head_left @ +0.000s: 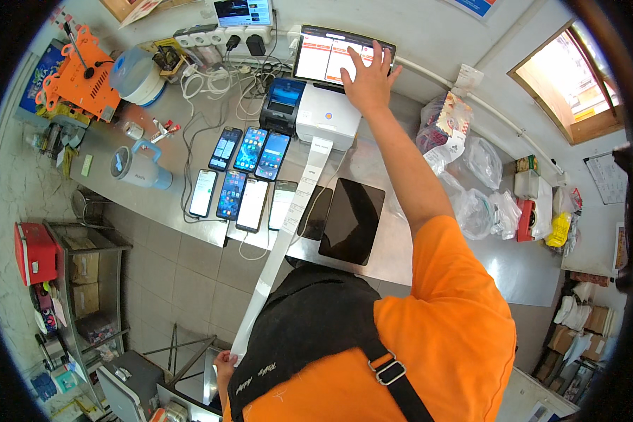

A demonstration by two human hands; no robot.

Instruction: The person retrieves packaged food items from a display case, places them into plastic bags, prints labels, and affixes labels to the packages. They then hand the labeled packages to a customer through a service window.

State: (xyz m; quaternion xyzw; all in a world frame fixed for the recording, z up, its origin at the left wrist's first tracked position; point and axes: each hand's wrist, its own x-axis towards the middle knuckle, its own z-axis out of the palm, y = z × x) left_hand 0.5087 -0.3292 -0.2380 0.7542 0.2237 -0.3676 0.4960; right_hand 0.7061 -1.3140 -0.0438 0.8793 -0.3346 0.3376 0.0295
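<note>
My right hand [370, 83] reaches across the metal counter to a touchscreen [320, 60], its fingers spread over the lit display. Whether a fingertip touches the glass I cannot tell. Low in the view, my left hand [225, 363] pinches the lower end of a long white receipt strip [285, 234]. The strip runs up past my black apron [308, 309] to a white receipt printer [328, 112]. A black printer [282, 107] stands beside it. The strip crosses in front of part of a pale phone [281, 200] and passes beside a dark phone [316, 213].
Several lit phones [250, 149] lie left of the strip, and a black tablet [352, 219] right of it. A blue handled tumbler [142, 165] stands at the left. Cables [211, 81] tangle at the back. Plastic bags [473, 211] crowd the right side; a metal shelf [84, 285] stands lower left.
</note>
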